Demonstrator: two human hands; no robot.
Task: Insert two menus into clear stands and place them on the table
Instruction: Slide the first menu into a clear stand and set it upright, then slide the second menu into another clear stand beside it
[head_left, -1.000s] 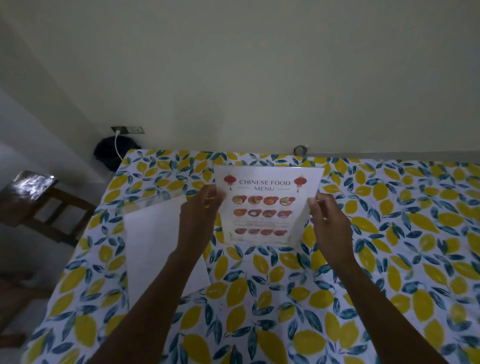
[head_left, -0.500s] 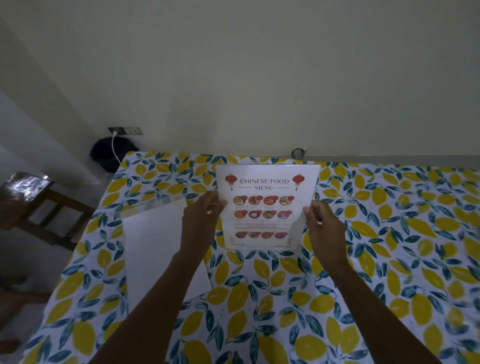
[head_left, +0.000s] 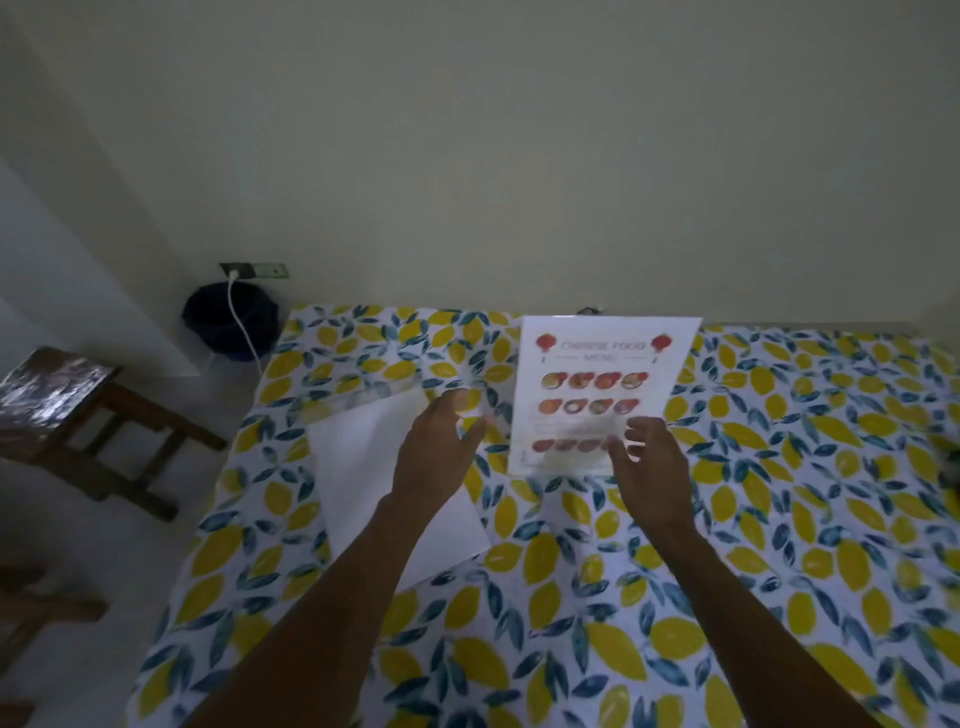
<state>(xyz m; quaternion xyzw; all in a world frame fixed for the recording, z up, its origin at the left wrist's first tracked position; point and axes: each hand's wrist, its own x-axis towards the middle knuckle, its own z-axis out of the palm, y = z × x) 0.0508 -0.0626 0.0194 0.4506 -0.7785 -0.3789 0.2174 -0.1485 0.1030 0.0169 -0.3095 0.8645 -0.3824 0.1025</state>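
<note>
A "Chinese Food Menu" sheet (head_left: 597, 374) in a clear stand stands upright on the lemon-print tablecloth (head_left: 779, 519), near the far edge. My right hand (head_left: 654, 467) is in front of its lower right corner with fingers spread; motion blur hides whether they touch it. My left hand (head_left: 436, 457) is open, left of the menu and apart from it, over a white sheet (head_left: 358, 478) lying flat on the table. A second clear stand (head_left: 374, 402) seems to lie at that sheet's far edge, faint against the cloth.
The table meets the wall at the back. Left of the table stand a wooden chair (head_left: 78, 415) and a dark bin (head_left: 228, 322). A white cable runs down from a wall socket (head_left: 254, 270) above the bin.
Both hands held the menu stand by its sides before. Now they have let go and drawn back, the left one moving left over the white sheet. The stand is now further back and to the right.
</note>
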